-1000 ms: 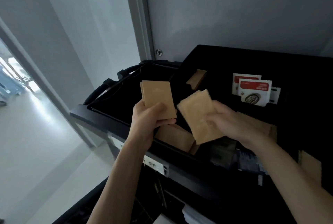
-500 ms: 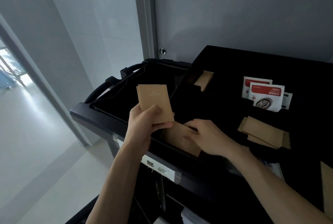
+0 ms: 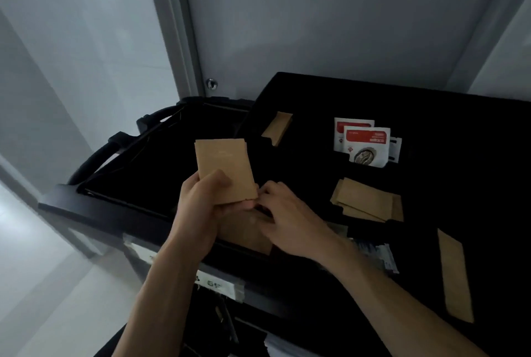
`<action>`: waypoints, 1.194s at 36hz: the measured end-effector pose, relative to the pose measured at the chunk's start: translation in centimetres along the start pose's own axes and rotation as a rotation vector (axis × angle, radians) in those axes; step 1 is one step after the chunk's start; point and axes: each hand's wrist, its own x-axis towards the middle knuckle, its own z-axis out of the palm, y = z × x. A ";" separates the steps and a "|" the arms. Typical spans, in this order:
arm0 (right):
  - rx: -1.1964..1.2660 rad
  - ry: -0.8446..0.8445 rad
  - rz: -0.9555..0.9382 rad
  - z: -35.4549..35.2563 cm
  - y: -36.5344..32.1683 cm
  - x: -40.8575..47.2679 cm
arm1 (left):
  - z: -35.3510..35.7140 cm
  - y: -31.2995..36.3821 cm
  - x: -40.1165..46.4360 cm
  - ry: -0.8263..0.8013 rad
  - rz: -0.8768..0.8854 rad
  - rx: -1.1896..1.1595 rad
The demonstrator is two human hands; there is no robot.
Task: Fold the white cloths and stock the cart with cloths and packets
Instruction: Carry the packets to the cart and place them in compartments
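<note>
From the head view, your left hand (image 3: 205, 201) grips a thin stack of brown paper packets (image 3: 225, 170) by its lower end, thumb across the front and fingers curled behind, so the stack stands nearly upright above the cart's top tray (image 3: 86, 207). Holding it by the bottom probably leaves the upper edges free to be squared up and keeps the printed face toward you for checking.

Your right hand (image 3: 290, 220) sits just beside the stack's lower right corner, fingers bent down toward another brown packet (image 3: 247, 234) lying in the tray under both hands. The fingertips are hidden against the dark tray, so you cannot tell from here whether they already pinch that packet or only touch it. The likely aim is to lift it and add it to the stack in your left hand.

More brown packets are sorted across the black compartments: one leaning at the back (image 3: 277, 128), a loose pile to the right (image 3: 366, 201), and a long one at the near right edge (image 3: 455, 276). The red and white sachets (image 3: 366, 142) stand in their own slot, well apart from the brown ones, which suggests each kind has its place.

No white cloths show in this view, so the packet stocking seems to be the step in hand
</note>
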 end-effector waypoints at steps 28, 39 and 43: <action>0.516 0.685 0.617 -12.1 8.6 -12.0 | 15.8 -8.0 2.6 -0.410 0.032 0.532; -0.349 0.366 0.539 -12.6 10.4 -8.2 | 16.9 -8.6 4.6 -0.394 0.607 1.043; -0.449 0.231 0.527 -11.2 10.8 -6.6 | 15.6 -9.3 5.0 -0.452 0.595 1.184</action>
